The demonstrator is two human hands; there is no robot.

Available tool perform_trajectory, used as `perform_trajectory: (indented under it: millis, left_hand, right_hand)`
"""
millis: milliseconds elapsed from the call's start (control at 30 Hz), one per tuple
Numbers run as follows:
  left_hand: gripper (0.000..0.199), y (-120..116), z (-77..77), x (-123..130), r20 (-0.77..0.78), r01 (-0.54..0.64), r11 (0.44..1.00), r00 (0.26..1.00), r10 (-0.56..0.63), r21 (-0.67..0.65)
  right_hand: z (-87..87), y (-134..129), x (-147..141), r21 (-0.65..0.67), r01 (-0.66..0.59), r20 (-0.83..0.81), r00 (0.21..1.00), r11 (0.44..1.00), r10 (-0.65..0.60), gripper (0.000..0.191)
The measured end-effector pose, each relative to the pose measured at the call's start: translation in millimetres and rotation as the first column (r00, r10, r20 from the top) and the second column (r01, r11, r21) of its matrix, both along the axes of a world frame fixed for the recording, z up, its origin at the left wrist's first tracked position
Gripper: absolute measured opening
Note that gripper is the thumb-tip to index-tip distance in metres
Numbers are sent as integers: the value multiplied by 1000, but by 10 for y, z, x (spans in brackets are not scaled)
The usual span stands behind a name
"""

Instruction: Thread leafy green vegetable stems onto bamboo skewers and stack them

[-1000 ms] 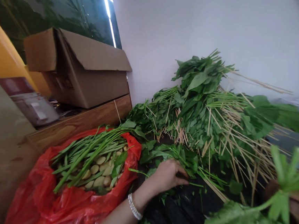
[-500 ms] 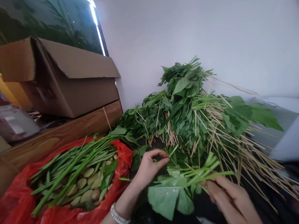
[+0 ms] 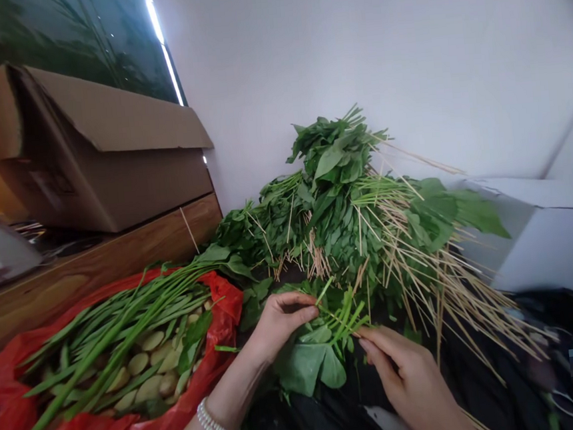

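Observation:
My left hand, with a beaded bracelet at its wrist, pinches a short green stem. Just right of it, my right hand is closed at the thin end of a stick that runs through a small bunch of leafy greens. The cut stems of this bunch fan upward between my two hands. Behind them lies a big pile of skewered leafy greens, its thin wooden sticks pointing down to the right.
On the left, a red plastic bag holds long green stalks and pale round slices. An open cardboard box stands on a wooden ledge behind it. A white box is at the right, with black material below.
My right hand has moved left, closer to my left hand, and the small bunch now sits more tightly between them. The whole scene has shifted left in view.

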State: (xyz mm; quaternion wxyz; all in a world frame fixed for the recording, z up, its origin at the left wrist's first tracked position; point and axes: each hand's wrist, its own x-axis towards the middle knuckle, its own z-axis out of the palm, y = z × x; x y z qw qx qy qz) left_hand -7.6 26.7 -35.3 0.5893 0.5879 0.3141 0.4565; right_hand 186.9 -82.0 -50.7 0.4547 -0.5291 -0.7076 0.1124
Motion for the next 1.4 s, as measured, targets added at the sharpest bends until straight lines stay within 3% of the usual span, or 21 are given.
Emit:
perform_trajectory:
  millis: [300,633,1100,1400]
  left_hand:
    - [19,-51,61,13,-34,14,997,999,-12,74]
    - [15,-51,65,7,-42,-39,998,998,41,57]
    - [17,-51,33,16,-15,49,997,999,-50,-61]
    - [20,-22,-55,51,-55,117,993,992,-117,11]
  right_hand:
    - [-23,24,9,-7,24,-3,1000,1000,-24,23]
    - [-25,29,19,-36,11,-21,1000,999,-11,23]
    - [1,6,-31,-4,-18,-18,1000,1000,18,23]
    - [-3,15,-52,-28,-50,-30,998,998,50,24]
